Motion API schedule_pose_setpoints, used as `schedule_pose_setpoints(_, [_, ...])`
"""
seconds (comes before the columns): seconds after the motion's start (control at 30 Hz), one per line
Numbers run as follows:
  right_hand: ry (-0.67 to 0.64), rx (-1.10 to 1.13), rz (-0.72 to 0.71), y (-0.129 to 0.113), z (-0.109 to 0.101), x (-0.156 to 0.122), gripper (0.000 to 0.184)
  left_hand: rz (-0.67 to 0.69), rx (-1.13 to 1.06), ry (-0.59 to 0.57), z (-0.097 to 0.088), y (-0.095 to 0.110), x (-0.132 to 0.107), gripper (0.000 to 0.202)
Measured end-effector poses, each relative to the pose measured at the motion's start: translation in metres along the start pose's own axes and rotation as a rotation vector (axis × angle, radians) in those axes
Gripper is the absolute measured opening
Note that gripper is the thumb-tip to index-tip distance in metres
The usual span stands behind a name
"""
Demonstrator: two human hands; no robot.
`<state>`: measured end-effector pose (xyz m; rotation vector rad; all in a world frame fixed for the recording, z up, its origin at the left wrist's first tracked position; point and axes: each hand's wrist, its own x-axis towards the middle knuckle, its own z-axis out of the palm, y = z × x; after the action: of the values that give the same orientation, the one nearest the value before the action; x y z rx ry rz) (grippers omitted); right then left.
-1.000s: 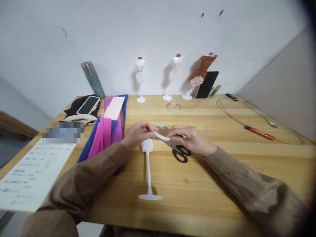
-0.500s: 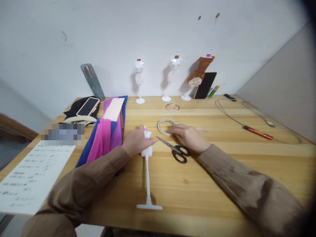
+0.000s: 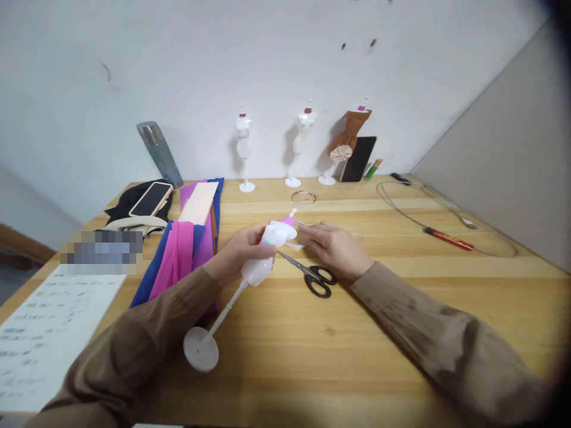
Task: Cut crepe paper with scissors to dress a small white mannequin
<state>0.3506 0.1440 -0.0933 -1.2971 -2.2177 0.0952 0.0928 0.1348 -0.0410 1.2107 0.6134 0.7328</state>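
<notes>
My left hand [image 3: 236, 252] is closed round the waist of a small white dress-form mannequin [image 3: 257, 271]. The form is tilted, its pink-collared neck pointing up and right and its round base toward me at lower left. Beyond the neck, on the table, is a narrow roll of whitish tape [image 3: 296, 245], partly hidden by the form. My right hand [image 3: 339, 246] has its fingers closed on the right side of that roll. Between my hands lie black-handled scissors [image 3: 312, 277], blades pointing up and left, close below the right fingers.
Several fabric pieces [image 3: 178, 252] lie left, near a phone [image 3: 152, 199] and a written sheet [image 3: 57, 321]. Along the wall stand a flask [image 3: 160, 156], a white form [image 3: 244, 145], another [image 3: 301, 142] and one in brown cloth [image 3: 350, 134]. A red-handled cable [image 3: 448, 238] lies right.
The mannequin in my left hand has swung from pointing straight away to a slant, its base lifted and moved left. My right fingers reach further over the tape roll. The view has shifted slightly.
</notes>
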Motion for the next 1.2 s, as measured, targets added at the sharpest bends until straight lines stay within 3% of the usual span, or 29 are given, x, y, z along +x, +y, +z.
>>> schedule_pose_setpoints(0.1, [0.093,0.373,0.159,-0.016,-0.008,0.001,0.033,0.041,-0.118,-0.122,0.001,0.003,-0.005,0.058])
schedule_pose_setpoints(0.23, [0.176,0.888,0.295,-0.052,-0.024,0.004,0.025,0.038,-0.161,-0.196,0.003,-0.001,-0.004,0.063])
schedule_pose_setpoints(0.33, [0.181,1.071,0.366,-0.072,-0.030,0.006,0.021,0.024,-0.144,-0.201,0.004,-0.004,-0.003,0.068])
schedule_pose_setpoints(0.47, [0.136,1.231,0.474,-0.076,-0.028,0.008,0.032,0.025,-0.125,-0.166,0.003,-0.005,-0.002,0.067])
schedule_pose_setpoints(0.67, [0.094,1.315,0.570,-0.066,-0.021,0.012,0.038,-0.004,-0.090,-0.047,0.008,-0.004,-0.002,0.048])
schedule_pose_setpoints(0.8, [0.060,1.354,0.609,-0.061,-0.018,0.014,0.040,-0.073,-0.037,0.052,0.012,-0.004,-0.003,0.052])
schedule_pose_setpoints(1.03, [-0.029,1.349,0.502,-0.062,-0.019,0.014,0.031,-0.069,-0.008,-0.044,0.007,-0.013,0.001,0.081])
schedule_pose_setpoints(1.2, [0.035,1.234,0.533,-0.061,-0.018,0.010,0.031,-0.076,0.022,-0.033,0.008,-0.014,0.003,0.082])
